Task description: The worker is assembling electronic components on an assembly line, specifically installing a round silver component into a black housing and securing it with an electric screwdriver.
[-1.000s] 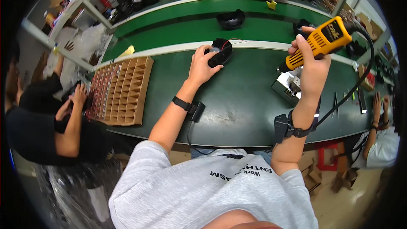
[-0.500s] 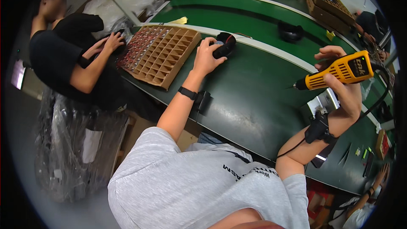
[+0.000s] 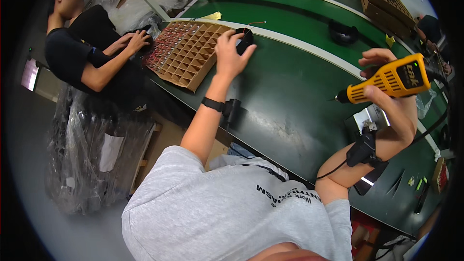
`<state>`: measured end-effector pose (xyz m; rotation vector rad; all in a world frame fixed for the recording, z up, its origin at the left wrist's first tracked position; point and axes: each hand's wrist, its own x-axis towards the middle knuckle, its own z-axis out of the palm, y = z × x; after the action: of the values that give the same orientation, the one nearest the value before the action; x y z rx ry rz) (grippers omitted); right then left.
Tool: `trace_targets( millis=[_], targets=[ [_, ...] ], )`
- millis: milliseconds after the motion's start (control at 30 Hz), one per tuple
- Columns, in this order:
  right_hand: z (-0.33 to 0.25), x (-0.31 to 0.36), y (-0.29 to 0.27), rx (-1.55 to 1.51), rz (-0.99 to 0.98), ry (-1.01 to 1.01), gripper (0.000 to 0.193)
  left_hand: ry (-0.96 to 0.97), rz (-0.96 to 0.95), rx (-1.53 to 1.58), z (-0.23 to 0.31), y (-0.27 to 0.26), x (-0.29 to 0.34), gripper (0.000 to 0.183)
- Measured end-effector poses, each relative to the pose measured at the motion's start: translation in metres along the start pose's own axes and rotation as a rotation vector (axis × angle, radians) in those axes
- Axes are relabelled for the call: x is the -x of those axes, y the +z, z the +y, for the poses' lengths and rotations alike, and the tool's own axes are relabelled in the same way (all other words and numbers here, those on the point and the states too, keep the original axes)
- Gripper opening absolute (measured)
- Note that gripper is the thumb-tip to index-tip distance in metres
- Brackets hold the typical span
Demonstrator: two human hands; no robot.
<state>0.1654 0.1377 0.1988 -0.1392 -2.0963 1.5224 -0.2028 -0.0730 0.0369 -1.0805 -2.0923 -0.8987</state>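
My left hand (image 3: pixel 230 57) is over the far side of the green worktable, its thumb and fingers spread. Right beside its fingertips, partly hidden by them, is a black rounded part (image 3: pixel 246 41) with a thin red wire running off it. My right hand (image 3: pixel 394 99) is wrapped around a yellow electric screwdriver (image 3: pixel 386 81), held above the table with its bit pointing left. Under my right wrist, a silvery metal block (image 3: pixel 369 116) shows in part.
A cardboard divider box (image 3: pixel 186 58), partly filled with small red parts, stands left of my left hand. Beyond the white rail runs a green conveyor belt (image 3: pixel 295 17) carrying a black curved part (image 3: pixel 343 34). Tweezers (image 3: pixel 396 181) lie at right. A co-worker (image 3: pixel 77 53) works at left.
My left hand has loosened from the black part and its fingers have spread; the part sits slightly further left. My right hand keeps the screwdriver nearly still. The view has shifted a little.
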Motion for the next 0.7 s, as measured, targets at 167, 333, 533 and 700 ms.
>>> trace_targets(
  millis=[167, 333, 533, 700],
  targets=[
    [-0.012, 0.018, -0.006, 0.011, -0.041, -0.123, 0.066, -0.033, -0.102, 0.100, 0.102, 0.012, 0.004, 0.037],
    [-0.006, 0.023, -0.019, 0.010, -0.222, -0.386, 0.097, 0.057, -0.462, 0.475, 0.189, 0.045, 0.021, 0.051],
    [-0.008, -0.012, -0.012, -0.173, -0.754, -0.753, 0.109, 0.161, -0.439, 0.705, 0.206, 0.102, 0.027, 0.028],
    [-0.018, -0.019, 0.004, -0.249, -0.832, -0.620, 0.082, 0.046, -0.505, 0.874, 0.196, 0.125, 0.026, 0.020]
  ],
)
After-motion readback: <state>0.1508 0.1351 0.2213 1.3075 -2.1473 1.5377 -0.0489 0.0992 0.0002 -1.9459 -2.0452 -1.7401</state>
